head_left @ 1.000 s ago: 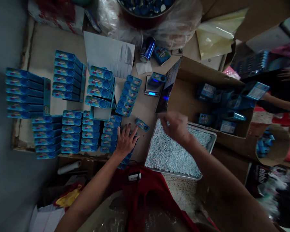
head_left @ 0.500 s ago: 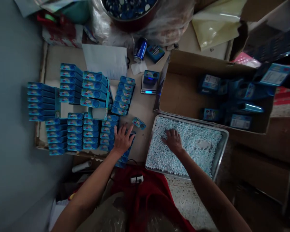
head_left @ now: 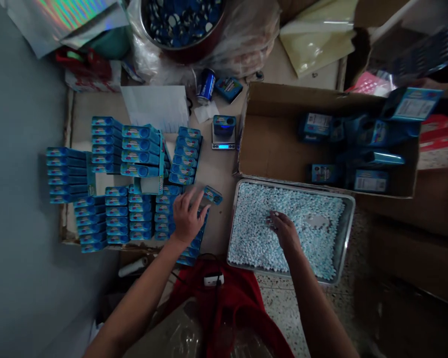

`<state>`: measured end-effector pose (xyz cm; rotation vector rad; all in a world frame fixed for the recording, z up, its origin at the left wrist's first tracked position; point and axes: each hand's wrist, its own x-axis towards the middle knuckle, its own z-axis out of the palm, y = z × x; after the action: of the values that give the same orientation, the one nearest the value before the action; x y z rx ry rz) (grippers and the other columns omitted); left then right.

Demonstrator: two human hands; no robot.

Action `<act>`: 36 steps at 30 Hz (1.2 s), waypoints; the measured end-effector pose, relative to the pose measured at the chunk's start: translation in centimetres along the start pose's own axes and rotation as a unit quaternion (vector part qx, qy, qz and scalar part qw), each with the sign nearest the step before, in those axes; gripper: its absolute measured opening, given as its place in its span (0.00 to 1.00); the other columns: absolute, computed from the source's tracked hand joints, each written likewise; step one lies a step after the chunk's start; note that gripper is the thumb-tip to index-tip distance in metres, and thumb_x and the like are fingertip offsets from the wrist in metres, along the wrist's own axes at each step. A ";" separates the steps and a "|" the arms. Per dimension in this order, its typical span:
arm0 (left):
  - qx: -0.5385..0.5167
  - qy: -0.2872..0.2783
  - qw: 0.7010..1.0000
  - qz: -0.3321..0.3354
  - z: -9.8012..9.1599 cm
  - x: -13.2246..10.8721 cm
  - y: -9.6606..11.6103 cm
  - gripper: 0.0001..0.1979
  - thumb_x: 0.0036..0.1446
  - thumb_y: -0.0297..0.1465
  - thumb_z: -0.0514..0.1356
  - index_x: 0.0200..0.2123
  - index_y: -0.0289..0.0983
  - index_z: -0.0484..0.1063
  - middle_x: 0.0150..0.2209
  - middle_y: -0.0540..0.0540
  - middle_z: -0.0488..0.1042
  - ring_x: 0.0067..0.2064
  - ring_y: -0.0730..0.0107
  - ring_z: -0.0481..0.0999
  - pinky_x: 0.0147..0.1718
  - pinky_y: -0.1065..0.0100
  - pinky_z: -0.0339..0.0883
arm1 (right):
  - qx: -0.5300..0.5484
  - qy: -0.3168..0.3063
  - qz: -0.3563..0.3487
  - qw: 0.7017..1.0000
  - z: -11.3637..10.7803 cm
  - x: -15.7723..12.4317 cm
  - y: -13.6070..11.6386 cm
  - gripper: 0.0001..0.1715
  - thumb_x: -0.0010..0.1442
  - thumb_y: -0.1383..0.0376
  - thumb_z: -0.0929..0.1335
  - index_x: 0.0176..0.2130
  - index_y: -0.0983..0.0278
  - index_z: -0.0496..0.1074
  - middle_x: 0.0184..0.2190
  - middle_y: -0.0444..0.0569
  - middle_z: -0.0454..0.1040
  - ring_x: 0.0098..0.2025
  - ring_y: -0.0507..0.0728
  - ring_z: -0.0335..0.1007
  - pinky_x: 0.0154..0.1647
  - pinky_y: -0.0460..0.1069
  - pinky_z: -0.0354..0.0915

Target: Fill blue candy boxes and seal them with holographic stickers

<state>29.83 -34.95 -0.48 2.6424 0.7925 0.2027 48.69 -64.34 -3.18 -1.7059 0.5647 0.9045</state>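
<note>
My left hand hovers with spread fingers over the right end of the blue tin rows, its fingertips close to a single blue tin. Over the metal tray of small pale blue and white pieces, my right hand has its fingers drawn together, with a few pale pieces at the fingertips. Behind the single tin, a small scale with a lit display bears another blue tin.
A cardboard box holding several blue packs stands behind the tray. Another person's hand is at the far right near a blue pack. Farther back are a blue can, paper and a large bowl.
My right hand has moved slightly right over the tray, and its spread fingers have drawn together around some pieces. My left hand stays near the single tin. The view has shifted slightly.
</note>
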 end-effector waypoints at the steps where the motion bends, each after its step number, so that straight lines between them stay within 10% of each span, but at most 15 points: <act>1: -0.013 0.005 1.000 0.019 -0.5 2.4 0.1 0.23 0.71 0.42 0.56 0.65 0.43 0.72 0.65 0.36 0.72 0.67 0.48 0.69 0.69 0.47 0.59 | 0.028 -0.010 0.004 1.000 0.0 -0.4 0.0 0.25 0.39 0.53 0.79 0.36 0.61 0.76 0.32 0.45 0.77 0.31 0.53 0.72 0.29 0.46 0.64; 8: -0.102 -0.010 0.994 0.033 2.7 26.5 0.0 0.34 0.69 0.38 0.62 0.73 0.34 0.57 0.74 0.32 0.56 0.75 0.44 0.53 0.73 0.42 0.48 | 0.178 -0.070 -0.041 0.981 0.2 -3.6 -0.3 0.15 0.43 0.55 0.73 0.30 0.57 0.70 0.27 0.44 0.69 0.25 0.53 0.63 0.21 0.48 0.62; 12: -0.099 -0.120 0.987 0.025 5.1 32.5 0.4 0.22 0.68 0.36 0.63 0.60 0.29 0.70 0.62 0.32 0.72 0.66 0.49 0.69 0.67 0.47 0.60 | 0.227 -0.063 -0.037 0.971 1.2 -4.4 -1.3 0.24 0.48 0.45 0.76 0.27 0.57 0.66 0.24 0.41 0.64 0.22 0.50 0.59 0.17 0.46 0.58; 16: -0.088 -0.015 0.995 0.054 1.1 28.1 0.9 0.16 0.64 0.35 0.66 0.52 0.36 0.75 0.53 0.39 0.76 0.59 0.51 0.72 0.62 0.50 0.66 | 0.290 -0.104 -0.022 0.951 2.3 -4.4 -4.3 0.30 0.49 0.43 0.78 0.27 0.58 0.62 0.20 0.34 0.53 0.17 0.45 0.37 0.14 0.42 0.41; 22: -0.086 0.037 0.981 0.169 -7.8 13.6 6.1 0.19 0.60 0.40 0.69 0.53 0.44 0.78 0.44 0.43 0.74 0.51 0.51 0.74 0.55 0.51 0.70 | 0.271 -0.095 -0.164 0.944 4.3 -6.6 -11.6 0.28 0.66 0.41 0.66 0.29 0.57 0.56 0.27 0.40 0.60 0.22 0.50 0.43 0.19 0.45 0.47; 27: -0.124 -0.047 0.972 0.194 -5.1 7.5 11.9 0.15 0.60 0.38 0.70 0.50 0.43 0.81 0.38 0.45 0.77 0.43 0.58 0.76 0.47 0.58 0.72 | 0.209 -0.027 -0.245 0.946 6.6 -9.2 -14.6 0.33 0.69 0.34 0.56 0.29 0.56 0.51 0.27 0.41 0.52 0.24 0.54 0.49 0.24 0.48 0.57; 36: -0.199 -0.086 0.957 0.194 -0.6 6.1 15.8 0.15 0.56 0.30 0.73 0.47 0.40 0.81 0.38 0.46 0.77 0.43 0.59 0.76 0.42 0.62 0.70 | 0.262 0.034 -0.374 0.889 7.7 -9.1 -11.3 0.32 0.69 0.38 0.64 0.26 0.57 0.57 0.23 0.40 0.53 0.26 0.54 0.58 0.32 0.51 0.63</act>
<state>42.66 -43.58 6.47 2.3585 0.1459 0.2050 49.48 -54.09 9.67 -1.2841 0.1312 0.1087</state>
